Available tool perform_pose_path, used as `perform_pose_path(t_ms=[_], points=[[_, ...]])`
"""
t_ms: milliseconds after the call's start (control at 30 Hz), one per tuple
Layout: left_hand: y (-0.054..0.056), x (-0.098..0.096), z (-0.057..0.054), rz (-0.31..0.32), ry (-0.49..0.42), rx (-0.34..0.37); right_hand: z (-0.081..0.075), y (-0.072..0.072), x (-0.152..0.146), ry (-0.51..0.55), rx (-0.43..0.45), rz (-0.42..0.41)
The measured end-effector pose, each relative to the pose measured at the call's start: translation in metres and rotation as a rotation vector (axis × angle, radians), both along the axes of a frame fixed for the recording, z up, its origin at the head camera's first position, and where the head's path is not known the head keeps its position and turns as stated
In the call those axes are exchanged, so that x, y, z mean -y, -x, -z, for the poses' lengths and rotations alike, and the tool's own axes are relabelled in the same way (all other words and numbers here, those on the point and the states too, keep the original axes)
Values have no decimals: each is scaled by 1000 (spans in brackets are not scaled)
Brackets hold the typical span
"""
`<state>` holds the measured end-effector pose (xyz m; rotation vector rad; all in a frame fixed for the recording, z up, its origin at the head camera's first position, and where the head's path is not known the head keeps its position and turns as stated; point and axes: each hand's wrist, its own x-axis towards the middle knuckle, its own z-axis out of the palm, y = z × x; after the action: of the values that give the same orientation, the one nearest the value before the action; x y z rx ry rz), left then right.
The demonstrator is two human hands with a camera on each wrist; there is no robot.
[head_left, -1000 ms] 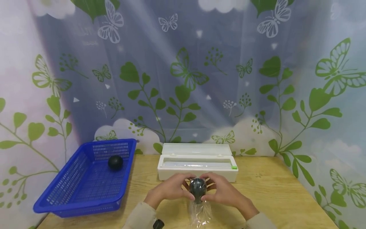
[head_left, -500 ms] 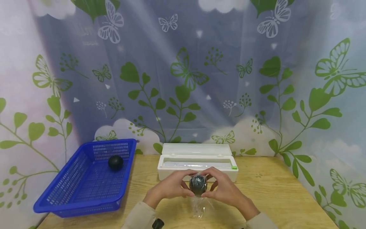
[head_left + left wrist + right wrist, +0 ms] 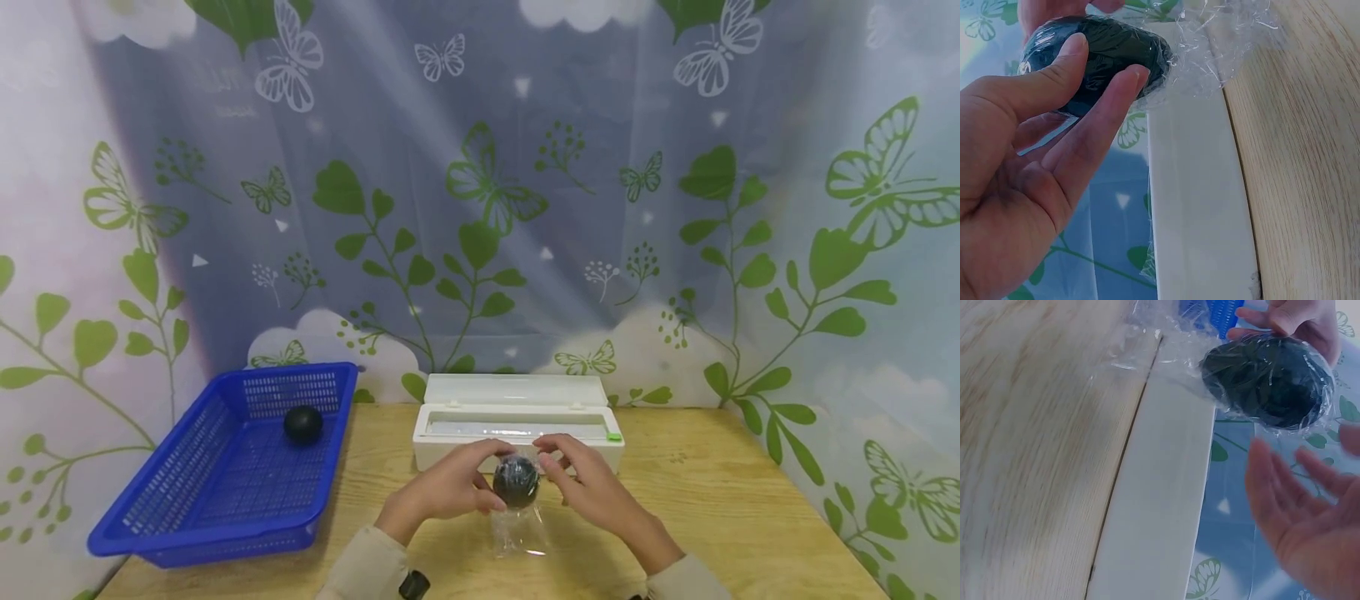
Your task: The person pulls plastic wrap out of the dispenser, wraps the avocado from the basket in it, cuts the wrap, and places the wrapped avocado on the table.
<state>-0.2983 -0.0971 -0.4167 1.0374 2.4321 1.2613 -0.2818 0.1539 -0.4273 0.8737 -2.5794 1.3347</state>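
A dark egg-shaped fruit (image 3: 516,482), wrapped in clear cling film, is held over the table between thumb and fingers of my left hand (image 3: 447,487). The left wrist view shows the thumb pressed on one side of the fruit (image 3: 1100,59). A loose tail of cling film (image 3: 519,533) hangs toward me. My right hand (image 3: 588,483) is beside the fruit with its fingers bent loosely; in the right wrist view these fingers are blurred and apart from the fruit (image 3: 1269,381). Just behind is a white cling film dispenser (image 3: 442,454), its lid raised.
A blue plastic basket (image 3: 225,533) stands at the left of the wooden table (image 3: 720,500), with another dark round fruit (image 3: 303,425) in it. A green slider (image 3: 614,437) sits at the dispenser's right end. A printed curtain (image 3: 480,292) borders the table.
The fruit has turned in the hands, and its film tail looks shorter and wider. My right hand has let go and moved slightly off to the right; my left hand keeps its hold.
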Motion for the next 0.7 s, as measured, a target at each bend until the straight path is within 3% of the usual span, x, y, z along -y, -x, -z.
perform_pose_path(t_ms=[100, 267, 500, 700], points=[[-1, -2, 0, -4, -14, 12, -2, 0, -3, -7, 53, 32], [-2, -3, 1, -10, -46, 22, -5, 1, -3, -4, 161, -42], [-1, -3, 4, -20, -31, 2, -4, -2, -2, -2, 168, -86], [-3, -8, 2, 17, -9, -76, -3, -5, -1, 33, 196, -83]])
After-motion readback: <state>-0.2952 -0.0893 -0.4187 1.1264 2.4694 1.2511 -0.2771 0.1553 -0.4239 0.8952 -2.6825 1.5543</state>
